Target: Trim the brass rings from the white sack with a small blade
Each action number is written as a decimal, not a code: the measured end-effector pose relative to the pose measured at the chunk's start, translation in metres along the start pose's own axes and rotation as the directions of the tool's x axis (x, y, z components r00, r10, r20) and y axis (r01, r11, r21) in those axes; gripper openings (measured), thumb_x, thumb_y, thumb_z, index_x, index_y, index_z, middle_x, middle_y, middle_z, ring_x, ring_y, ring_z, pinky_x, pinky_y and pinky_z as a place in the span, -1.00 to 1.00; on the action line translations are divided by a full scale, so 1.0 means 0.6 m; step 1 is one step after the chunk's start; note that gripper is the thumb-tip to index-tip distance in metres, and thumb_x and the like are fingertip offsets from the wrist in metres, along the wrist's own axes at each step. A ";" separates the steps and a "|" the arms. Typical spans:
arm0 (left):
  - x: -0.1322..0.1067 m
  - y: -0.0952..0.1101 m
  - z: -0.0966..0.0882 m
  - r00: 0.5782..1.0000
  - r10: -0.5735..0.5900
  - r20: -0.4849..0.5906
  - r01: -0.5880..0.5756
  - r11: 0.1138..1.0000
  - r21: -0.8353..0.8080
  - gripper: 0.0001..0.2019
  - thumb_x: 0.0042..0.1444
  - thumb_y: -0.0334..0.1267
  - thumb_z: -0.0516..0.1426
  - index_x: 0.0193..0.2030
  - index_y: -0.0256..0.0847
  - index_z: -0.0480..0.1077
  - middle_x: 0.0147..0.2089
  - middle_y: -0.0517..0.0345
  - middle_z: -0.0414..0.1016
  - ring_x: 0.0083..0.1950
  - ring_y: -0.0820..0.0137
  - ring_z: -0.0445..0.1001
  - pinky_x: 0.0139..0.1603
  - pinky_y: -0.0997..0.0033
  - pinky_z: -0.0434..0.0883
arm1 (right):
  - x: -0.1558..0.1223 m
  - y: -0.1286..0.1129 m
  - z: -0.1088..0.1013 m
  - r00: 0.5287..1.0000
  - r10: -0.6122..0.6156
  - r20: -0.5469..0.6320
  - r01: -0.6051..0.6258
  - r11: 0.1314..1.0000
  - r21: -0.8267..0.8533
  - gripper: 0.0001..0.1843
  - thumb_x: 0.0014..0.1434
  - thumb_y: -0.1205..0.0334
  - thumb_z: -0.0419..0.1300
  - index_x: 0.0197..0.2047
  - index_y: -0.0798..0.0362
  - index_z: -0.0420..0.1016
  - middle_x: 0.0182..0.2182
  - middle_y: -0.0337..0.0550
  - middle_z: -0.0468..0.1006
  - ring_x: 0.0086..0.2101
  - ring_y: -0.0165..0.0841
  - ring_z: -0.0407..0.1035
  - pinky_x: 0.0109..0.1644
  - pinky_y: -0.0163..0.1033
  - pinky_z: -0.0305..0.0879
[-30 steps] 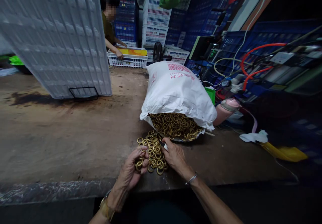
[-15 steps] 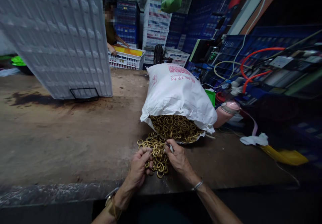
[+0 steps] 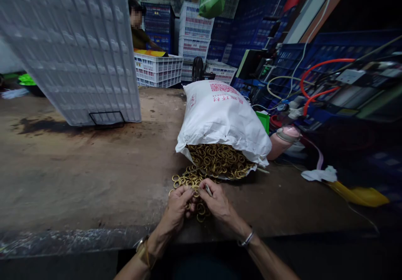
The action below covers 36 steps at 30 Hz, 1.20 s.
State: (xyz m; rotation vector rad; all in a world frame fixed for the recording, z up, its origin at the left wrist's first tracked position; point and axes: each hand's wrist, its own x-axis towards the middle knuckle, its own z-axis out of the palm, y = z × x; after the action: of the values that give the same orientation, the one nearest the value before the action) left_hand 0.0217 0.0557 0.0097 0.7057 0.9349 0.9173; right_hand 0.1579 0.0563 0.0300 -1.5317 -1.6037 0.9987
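Observation:
A white sack [image 3: 221, 118] lies on its side on the worn brown table [image 3: 78, 175], its mouth open toward me and full of brass rings [image 3: 220, 160]. Some rings have spilled into a small pile [image 3: 185, 177] in front of it. My left hand [image 3: 177, 208] is closed on a few of these rings at the near edge of the pile. My right hand [image 3: 218, 204] meets it from the right, fingers pinched round a thin metal piece [image 3: 208, 190] beside the same rings. Both wrists carry bracelets.
A large white ribbed panel [image 3: 75, 49] stands tilted at the back left. A person [image 3: 138, 28] works at white crates [image 3: 158, 68] beyond the table. To the right are a pink bottle [image 3: 284, 139], a green box, red and white hoses, a rag and a yellow scoop [image 3: 361, 196].
My two hands have drawn together over the near edge of the ring pile. The person behind has lifted the white crate higher.

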 end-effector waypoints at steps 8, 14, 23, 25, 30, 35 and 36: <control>-0.011 0.013 0.005 0.982 -0.180 0.058 0.187 0.968 -0.170 -0.72 -0.19 -0.16 0.23 -0.39 -0.27 0.29 -0.55 0.30 0.29 -0.68 0.65 0.21 -0.74 0.70 -0.04 | -0.006 0.002 0.000 0.993 -0.069 0.098 0.054 0.987 0.151 -0.77 0.07 0.12 0.12 -0.25 0.08 0.37 -0.47 -0.27 0.42 -0.44 -0.44 0.30 -0.34 -0.35 0.22; -0.019 0.003 0.013 0.995 -0.084 -0.049 0.077 0.988 -0.133 -0.70 -0.17 -0.15 0.20 -0.33 -0.20 0.23 -0.58 0.34 0.31 -0.71 0.63 0.20 -0.76 0.69 -0.03 | -0.004 0.004 0.009 0.998 0.055 0.043 -0.066 0.951 0.303 -0.73 -0.02 0.05 0.17 -0.36 0.11 0.40 -0.53 -0.28 0.40 -0.50 -0.45 0.27 -0.40 -0.35 0.21; -0.025 -0.016 0.010 0.972 0.224 -0.073 -0.210 0.963 0.166 -0.75 -0.09 -0.09 0.18 -0.40 -0.26 0.35 -0.67 0.34 0.26 -0.69 0.61 0.16 -0.69 0.63 0.09 | -0.001 0.010 0.015 0.990 0.142 -0.021 -0.126 0.928 0.350 -0.72 -0.04 0.02 0.17 -0.49 0.09 0.36 -0.65 -0.35 0.27 -0.60 -0.51 0.11 -0.53 -0.39 0.05; -0.026 -0.014 0.009 0.973 0.224 -0.054 -0.213 0.964 0.160 -0.75 -0.11 -0.10 0.19 -0.43 -0.27 0.35 -0.63 0.32 0.28 -0.67 0.62 0.18 -0.67 0.63 0.12 | -0.001 0.012 0.018 0.989 0.144 -0.023 -0.127 0.930 0.344 -0.72 -0.04 0.02 0.16 -0.51 0.09 0.34 -0.65 -0.35 0.27 -0.61 -0.51 0.10 -0.55 -0.39 0.04; -0.029 -0.009 0.006 0.998 0.063 -0.013 -0.062 0.997 0.044 -0.71 -0.11 -0.04 0.18 -0.42 -0.23 0.29 -0.60 0.34 0.29 -0.71 0.63 0.17 -0.76 0.65 0.00 | -0.003 0.011 0.022 0.997 0.070 -0.037 -0.057 0.960 0.275 -0.71 0.03 0.05 0.09 -0.55 0.08 0.31 -0.65 -0.33 0.27 -0.59 -0.50 0.12 -0.50 -0.39 0.09; -0.036 -0.001 0.008 0.999 0.029 -0.022 -0.029 0.999 -0.022 -0.72 -0.11 -0.07 0.18 -0.44 -0.24 0.26 -0.58 0.33 0.30 -0.71 0.64 0.19 -0.78 0.68 -0.02 | -0.009 -0.007 0.019 0.999 0.041 -0.025 -0.037 0.988 0.152 -0.75 0.03 0.06 0.10 -0.48 0.09 0.36 -0.60 -0.31 0.33 -0.55 -0.48 0.18 -0.48 -0.39 0.12; -0.037 0.000 0.009 1.000 0.025 -0.018 -0.025 0.999 -0.022 -0.72 -0.10 -0.07 0.18 -0.44 -0.25 0.26 -0.58 0.32 0.29 -0.71 0.64 0.19 -0.78 0.69 -0.02 | -0.010 -0.009 0.018 0.999 0.043 -0.022 -0.040 0.989 0.139 -0.75 0.02 0.06 0.10 -0.48 0.08 0.36 -0.60 -0.31 0.34 -0.55 -0.48 0.19 -0.48 -0.39 0.13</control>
State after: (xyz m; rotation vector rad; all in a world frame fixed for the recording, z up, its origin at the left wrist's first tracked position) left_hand 0.0201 0.0355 0.0200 0.6922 0.9323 0.9563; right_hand 0.1460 0.0495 0.0299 -1.4824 -1.4588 1.0860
